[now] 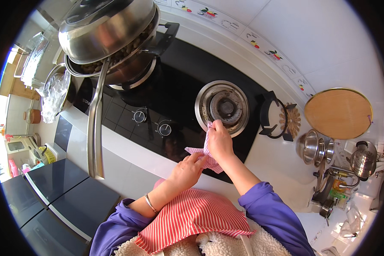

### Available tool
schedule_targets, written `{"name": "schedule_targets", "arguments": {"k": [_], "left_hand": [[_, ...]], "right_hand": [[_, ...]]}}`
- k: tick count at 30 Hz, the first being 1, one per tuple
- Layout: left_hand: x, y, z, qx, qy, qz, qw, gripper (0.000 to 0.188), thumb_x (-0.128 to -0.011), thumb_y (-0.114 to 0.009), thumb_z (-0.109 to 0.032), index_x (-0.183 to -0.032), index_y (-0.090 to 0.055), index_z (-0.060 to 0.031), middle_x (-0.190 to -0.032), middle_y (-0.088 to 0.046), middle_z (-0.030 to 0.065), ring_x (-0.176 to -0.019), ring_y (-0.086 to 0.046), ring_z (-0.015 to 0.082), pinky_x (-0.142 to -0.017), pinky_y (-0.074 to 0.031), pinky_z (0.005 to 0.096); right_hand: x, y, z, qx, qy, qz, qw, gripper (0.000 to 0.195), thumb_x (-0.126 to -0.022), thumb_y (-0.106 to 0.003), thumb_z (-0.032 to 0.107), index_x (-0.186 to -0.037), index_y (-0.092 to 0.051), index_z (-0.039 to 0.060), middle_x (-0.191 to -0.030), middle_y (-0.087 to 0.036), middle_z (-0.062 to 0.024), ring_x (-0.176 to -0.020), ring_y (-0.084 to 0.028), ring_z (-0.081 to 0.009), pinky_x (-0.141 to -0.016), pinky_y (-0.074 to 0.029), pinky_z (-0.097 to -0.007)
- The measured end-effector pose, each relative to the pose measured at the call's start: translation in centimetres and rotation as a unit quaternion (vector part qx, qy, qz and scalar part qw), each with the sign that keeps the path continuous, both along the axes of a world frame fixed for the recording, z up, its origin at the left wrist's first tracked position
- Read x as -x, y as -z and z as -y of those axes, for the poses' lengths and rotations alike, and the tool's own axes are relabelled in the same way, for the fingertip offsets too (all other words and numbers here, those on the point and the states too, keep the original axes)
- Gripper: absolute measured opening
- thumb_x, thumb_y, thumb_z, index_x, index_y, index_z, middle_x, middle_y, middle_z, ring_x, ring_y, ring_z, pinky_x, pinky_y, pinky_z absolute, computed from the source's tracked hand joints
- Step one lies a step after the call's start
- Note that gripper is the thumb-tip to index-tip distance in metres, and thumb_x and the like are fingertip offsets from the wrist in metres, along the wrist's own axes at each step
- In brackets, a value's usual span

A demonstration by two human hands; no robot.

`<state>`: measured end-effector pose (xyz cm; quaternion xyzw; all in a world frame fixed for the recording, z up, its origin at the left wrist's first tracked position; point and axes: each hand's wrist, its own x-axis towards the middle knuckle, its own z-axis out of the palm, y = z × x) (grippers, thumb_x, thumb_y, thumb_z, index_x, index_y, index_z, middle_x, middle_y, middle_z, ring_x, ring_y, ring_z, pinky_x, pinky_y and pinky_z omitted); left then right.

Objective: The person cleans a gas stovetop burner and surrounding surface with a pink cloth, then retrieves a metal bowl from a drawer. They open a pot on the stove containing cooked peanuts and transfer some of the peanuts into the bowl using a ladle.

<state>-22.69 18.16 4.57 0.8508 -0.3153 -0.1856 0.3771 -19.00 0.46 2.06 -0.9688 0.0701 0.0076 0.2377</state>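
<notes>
A pink-and-white cloth (211, 163) is bunched between my two hands over the front of the black glass gas hob (185, 105). My right hand (220, 140) grips its upper end, the fingers at the near rim of the round steel burner (222, 105). Lower and to the left, my left hand (187, 169) pinches the same cloth. The burner's middle looks stained, and its black pan support (273, 116) has been lifted off and lies at the hob's right edge. Two control knobs (164, 128) sit to the left of my hands.
On the left burner stands a steel pan of brown pieces (124, 52), its lid (105, 32) tilted on top and a long steel handle (97, 128) jutting towards me. At right are a round wooden board (339, 113), steel bowls (310, 147) and a sink tap (352, 184).
</notes>
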Motion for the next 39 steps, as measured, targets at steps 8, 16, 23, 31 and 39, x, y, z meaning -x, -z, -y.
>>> {"name": "schedule_targets", "arguments": {"k": [8,16,23,31,39], "left_hand": [[-1.0,0.9,-3.0,0.036,-0.030,-0.033,0.998,0.041,-0.083,-0.063,-0.008,-0.124,-0.058,-0.0053,-0.116,-0.059,0.0134,-0.101,-0.063,0.0305,-0.084,-0.055,0.0370],[-1.3,0.7,-4.4,0.016,-0.016,-0.043,0.999,0.034,-0.084,-0.062,-0.008,-0.118,-0.061,-0.0052,-0.104,-0.064,0.0121,-0.087,-0.066,0.0296,-0.074,-0.056,0.0375],[-1.6,0.1,-6.4,0.024,-0.022,-0.093,0.995,0.031,-0.087,-0.060,-0.009,-0.117,-0.063,-0.0054,-0.100,-0.066,0.0117,-0.084,-0.066,0.0310,-0.074,-0.056,0.0383],[-0.7,0.6,-8.2,0.009,-0.033,-0.089,0.995,0.030,-0.087,-0.060,-0.010,-0.116,-0.063,-0.0058,-0.098,-0.066,0.0117,-0.083,-0.066,0.0311,-0.073,-0.056,0.0391],[-0.2,-0.8,-9.0,-0.016,-0.038,-0.085,0.996,0.028,-0.088,-0.058,-0.010,-0.115,-0.063,-0.0040,-0.097,-0.066,0.0131,-0.085,-0.066,0.0319,-0.073,-0.056,0.0397]], "right_hand": [[-11.6,-2.1,-4.2,-0.170,-0.063,0.163,0.970,0.016,-0.090,-0.060,0.011,-0.100,-0.067,0.0020,-0.111,-0.060,-0.0160,-0.098,-0.061,-0.0341,-0.085,-0.050,-0.0379],[-4.6,1.1,-4.1,0.107,-0.247,0.053,0.962,0.065,-0.092,-0.053,0.033,-0.146,-0.034,-0.0002,-0.153,-0.032,-0.0181,-0.141,-0.031,-0.0311,-0.115,-0.024,-0.0434],[8.9,-0.7,0.4,0.110,-0.251,-0.054,0.960,0.070,-0.087,-0.062,0.034,-0.145,-0.037,0.0045,-0.154,-0.031,-0.0158,-0.142,-0.031,-0.0297,-0.115,-0.024,-0.0439],[-6.9,0.9,-7.8,0.057,-0.214,0.069,0.973,0.060,-0.093,-0.053,0.029,-0.144,-0.037,0.0034,-0.152,-0.027,-0.0241,-0.139,-0.027,-0.0427,-0.114,-0.022,-0.0506],[-23.9,4.2,-2.4,0.166,-0.057,0.087,0.981,0.058,-0.097,-0.041,0.037,-0.144,-0.039,0.0029,-0.152,-0.028,-0.0272,-0.141,-0.028,-0.0417,-0.115,-0.024,-0.0486]]}}
